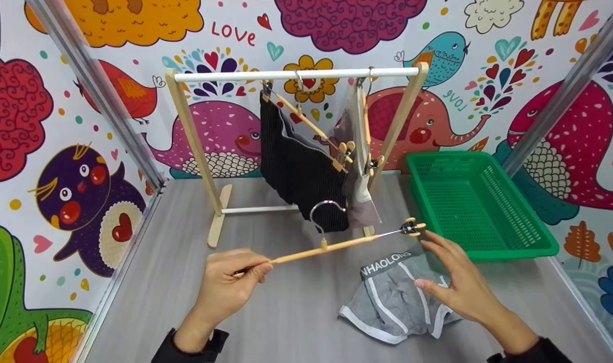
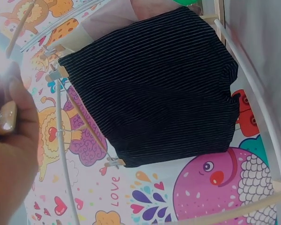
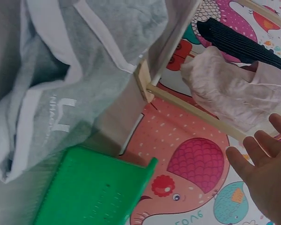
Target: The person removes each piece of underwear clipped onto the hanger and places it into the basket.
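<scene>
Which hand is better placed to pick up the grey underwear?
Probably the right hand: it holds nothing and is nearer the underwear, while the left hand grips the hanger.

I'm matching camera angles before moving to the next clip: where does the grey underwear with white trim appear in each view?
Head: the grey underwear lies on the table right of and below centre, partly hidden by the right hand.
Left wrist: not in the picture.
Right wrist: large, at upper left.
Shared landmark: the black striped garment, near centre in head, filling the middle in left wrist, at upper right in right wrist.
</scene>
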Tool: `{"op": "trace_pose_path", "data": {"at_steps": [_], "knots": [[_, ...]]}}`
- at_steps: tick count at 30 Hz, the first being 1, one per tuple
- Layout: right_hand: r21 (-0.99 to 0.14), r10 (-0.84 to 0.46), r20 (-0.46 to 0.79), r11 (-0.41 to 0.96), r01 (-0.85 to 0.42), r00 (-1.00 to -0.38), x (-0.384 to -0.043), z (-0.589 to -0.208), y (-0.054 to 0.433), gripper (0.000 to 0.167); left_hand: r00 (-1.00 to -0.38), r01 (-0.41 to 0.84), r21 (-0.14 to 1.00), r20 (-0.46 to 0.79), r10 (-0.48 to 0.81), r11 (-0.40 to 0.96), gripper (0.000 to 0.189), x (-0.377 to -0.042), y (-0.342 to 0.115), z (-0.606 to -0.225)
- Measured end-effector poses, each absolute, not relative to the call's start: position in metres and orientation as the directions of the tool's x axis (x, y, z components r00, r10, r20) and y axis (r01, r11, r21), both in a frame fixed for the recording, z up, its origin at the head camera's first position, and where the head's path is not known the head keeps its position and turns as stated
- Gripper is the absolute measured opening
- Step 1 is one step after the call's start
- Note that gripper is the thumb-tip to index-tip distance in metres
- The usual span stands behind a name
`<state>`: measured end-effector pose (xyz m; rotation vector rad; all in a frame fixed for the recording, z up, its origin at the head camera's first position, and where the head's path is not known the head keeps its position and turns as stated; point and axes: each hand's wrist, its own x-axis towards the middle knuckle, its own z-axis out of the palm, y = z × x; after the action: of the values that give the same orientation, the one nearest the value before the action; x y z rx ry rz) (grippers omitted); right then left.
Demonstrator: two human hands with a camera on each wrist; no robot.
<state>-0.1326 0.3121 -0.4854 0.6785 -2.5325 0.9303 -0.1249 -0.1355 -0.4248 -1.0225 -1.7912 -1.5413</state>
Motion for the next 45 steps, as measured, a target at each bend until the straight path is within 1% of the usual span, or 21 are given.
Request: {"op": "trace_pose_path", "data": {"at_steps": [4,8,16,20,23,26,28,33,35,38,41,45], "knots": [[-0.537,-0.279,0.423,0.69,-0.486,-0.862,-0.131,-0.496,0.315,0.078,-0.528,0.848,0.526,0.831,0.176,0.063,0.003,-0.126,-0.143,-0.428],[-0.543,-0.249,0.397,0.712,-0.445,-0.883,-0.127,-0.508,0.317,0.079,-0.519,0.855,0.514,0.842,0.148,0.077,0.006,-0.127,-0.148,-0.431],[-0.522,-0.237,0.359,0.751,-0.405,-0.903,-0.126,-0.53,0.318,0.084,-0.5,0.862,0.489,0.864,0.061,0.133,0.008,-0.122,-0.158,-0.433],[-0.493,-0.251,0.318,0.78,-0.385,-0.915,-0.127,-0.537,0.317,0.09,-0.503,0.856,0.492,0.864,0.037,0.159,0.007,-0.121,-0.164,-0.435],[-0.479,-0.257,0.293,0.794,-0.374,-0.921,-0.127,-0.543,0.318,0.091,-0.505,0.849,0.496,0.863,0.006,0.181,0.01,-0.119,-0.17,-0.436],[-0.466,-0.259,0.279,0.806,-0.366,-0.925,-0.127,-0.549,0.318,0.092,-0.512,0.837,0.51,0.858,-0.045,0.201,0.01,-0.116,-0.178,-0.436],[-0.461,-0.26,0.271,0.81,-0.362,-0.927,-0.128,-0.552,0.317,0.094,-0.513,0.831,0.518,0.855,-0.082,0.201,0.006,-0.114,-0.182,-0.436],[-0.449,-0.259,0.264,0.82,-0.356,-0.929,-0.128,-0.558,0.315,0.102,-0.491,0.826,0.517,0.855,-0.165,0.225,0.006,-0.112,-0.187,-0.436],[-0.445,-0.256,0.265,0.823,-0.353,-0.93,-0.128,-0.56,0.313,0.103,-0.483,0.819,0.519,0.853,-0.196,0.244,0.009,-0.111,-0.188,-0.436],[-0.439,-0.251,0.259,0.829,-0.345,-0.933,-0.129,-0.562,0.311,0.105,-0.476,0.81,0.527,0.847,-0.236,0.259,0.007,-0.109,-0.189,-0.436],[-0.435,-0.247,0.247,0.836,-0.335,-0.937,-0.13,-0.565,0.31,0.108,-0.482,0.794,0.542,0.837,-0.259,0.276,0.006,-0.108,-0.19,-0.437],[-0.449,-0.239,0.221,0.836,-0.316,-0.946,-0.131,-0.571,0.309,0.113,-0.512,0.756,0.584,0.809,-0.289,0.295,0.016,-0.107,-0.19,-0.436]]}}
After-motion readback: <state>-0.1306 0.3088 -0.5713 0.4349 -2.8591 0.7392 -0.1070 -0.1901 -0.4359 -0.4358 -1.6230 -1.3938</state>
